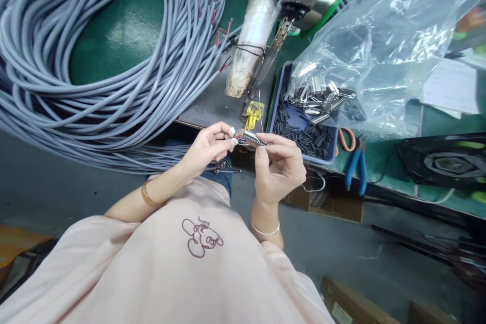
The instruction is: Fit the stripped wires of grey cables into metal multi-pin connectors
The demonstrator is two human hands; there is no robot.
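Observation:
Pinched between the thumb and fingers of my right hand [281,167] is a metal multi-pin connector [253,137], held level in front of my shirt. My left hand [212,144] is closed on thin coloured wires [237,134], red and green among them, right at the connector's left end. Whether each wire is joined to a pin is too small to tell. Just beyond both hands, a yellow clip-like piece [252,115] lies under a metal tool [271,55] fixed beside a wrapped white tube [248,45].
Grey cables [125,96] with stripped ends fill the left side. A blue tray [321,160] holds short black sleeves [299,136]; metal connectors [319,98] lie in a clear plastic bag [379,50] over it. Blue-handled pliers [356,167] and a black fan [448,162] sit farther right.

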